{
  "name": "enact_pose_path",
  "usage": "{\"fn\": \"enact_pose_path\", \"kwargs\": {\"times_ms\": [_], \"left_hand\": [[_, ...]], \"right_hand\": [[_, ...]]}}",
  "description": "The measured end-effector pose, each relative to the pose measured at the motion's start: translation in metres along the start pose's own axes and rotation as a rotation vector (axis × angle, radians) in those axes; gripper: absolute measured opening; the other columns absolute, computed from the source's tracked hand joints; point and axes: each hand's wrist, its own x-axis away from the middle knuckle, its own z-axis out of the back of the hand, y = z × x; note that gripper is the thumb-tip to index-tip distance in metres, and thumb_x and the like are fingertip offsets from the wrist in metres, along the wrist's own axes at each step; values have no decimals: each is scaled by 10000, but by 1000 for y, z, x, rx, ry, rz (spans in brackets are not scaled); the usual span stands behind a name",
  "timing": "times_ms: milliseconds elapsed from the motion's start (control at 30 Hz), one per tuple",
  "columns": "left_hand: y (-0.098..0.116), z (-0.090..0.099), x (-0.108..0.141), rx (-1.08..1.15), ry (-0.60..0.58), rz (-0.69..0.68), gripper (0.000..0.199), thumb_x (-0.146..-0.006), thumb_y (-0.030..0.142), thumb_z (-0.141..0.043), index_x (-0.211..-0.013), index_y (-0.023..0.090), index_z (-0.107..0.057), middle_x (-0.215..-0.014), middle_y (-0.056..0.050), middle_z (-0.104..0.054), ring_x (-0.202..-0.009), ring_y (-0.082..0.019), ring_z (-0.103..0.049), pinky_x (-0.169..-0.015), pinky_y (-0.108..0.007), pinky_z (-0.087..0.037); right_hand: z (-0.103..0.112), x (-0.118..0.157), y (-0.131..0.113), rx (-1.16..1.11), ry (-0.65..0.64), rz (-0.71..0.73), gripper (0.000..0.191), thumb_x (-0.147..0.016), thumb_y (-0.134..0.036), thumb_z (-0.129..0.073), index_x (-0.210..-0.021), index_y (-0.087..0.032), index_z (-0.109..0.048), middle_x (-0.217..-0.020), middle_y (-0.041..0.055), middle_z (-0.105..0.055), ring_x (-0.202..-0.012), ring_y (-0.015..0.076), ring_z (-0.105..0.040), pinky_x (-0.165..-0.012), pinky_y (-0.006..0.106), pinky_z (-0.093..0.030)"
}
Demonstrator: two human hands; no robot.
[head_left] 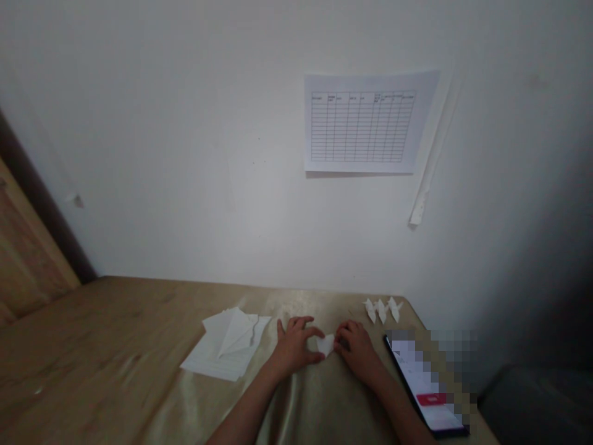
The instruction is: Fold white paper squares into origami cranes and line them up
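Observation:
A small piece of folded white paper (326,346) is between my two hands, low over the table cover. My left hand (296,345) has its thumb and index finger at the paper's left side, one at the lower edge and one at the upper, while its other fingers stretch out. At the right edge of the paper, my right hand (354,347) pinches with curled fingers, which hide that edge. Three small folded paper figures (382,311) stand in a row beyond my right hand.
Loose white paper sheets (217,355) lie stacked left of my left hand, with a partly folded one on top. A tablet or large phone (419,386), partly blurred out, lies to the right. Behind the covered table (139,334) rises a wall with a printed grid sheet (365,127).

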Motion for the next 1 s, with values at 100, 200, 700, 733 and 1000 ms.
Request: {"fn": "enact_pose_path", "kwargs": {"times_ms": [100, 200, 700, 733, 1000], "left_hand": [[0, 0, 1, 1, -1, -2, 481, -671, 488, -826, -1128, 474, -676, -1483, 2, -500, -1417, -355, -364, -1107, -784, -47], [0, 1, 1, -1, -12, -5, 481, -683, 479, -818, -1140, 477, -667, -1496, -1, -487, -1423, -354, -356, -1104, -787, -52], [0, 2, -1, -7, -53, 26, 496, -682, 472, -813, -1155, 484, -663, -1526, 11, -448, -1447, -359, -321, -1118, -772, -33], [0, 2, -1, 1, -51, 25, 487, -683, 468, -816, -1146, 484, -667, -1523, 11, -452, -1446, -356, -324, -1117, -773, -33], [4, -2, 0, 18, -7, 57, 350, -747, 516, -771, -1084, 452, -701, -1508, 10, -474, -1449, -327, -326, -1135, -751, -14]], "right_hand": [[1, 0, -2, 3, 2, -8, 98, -836, -204, -612, -878, -225, -698, -1099, 73, -647, -1120, 246, -540, -995, 351, -391], [1, 1, -5, -4, 10, -25, 105, -838, -205, -602, -870, -219, -701, -1102, 77, -644, -1128, 245, -533, -1003, 344, -384], [-7, -4, -6, -21, 61, -112, 96, -798, -204, -627, -783, -199, -722, -1049, 93, -669, -1095, 255, -553, -988, 337, -407], [-8, -4, -6, -24, 67, -111, 95, -797, -204, -629, -781, -198, -723, -1043, 93, -671, -1090, 254, -556, -985, 335, -410], [-4, -1, -8, -53, 93, -108, 86, -786, -206, -644, -771, -203, -728, -998, 89, -671, -1057, 248, -577, -965, 324, -424]]}}
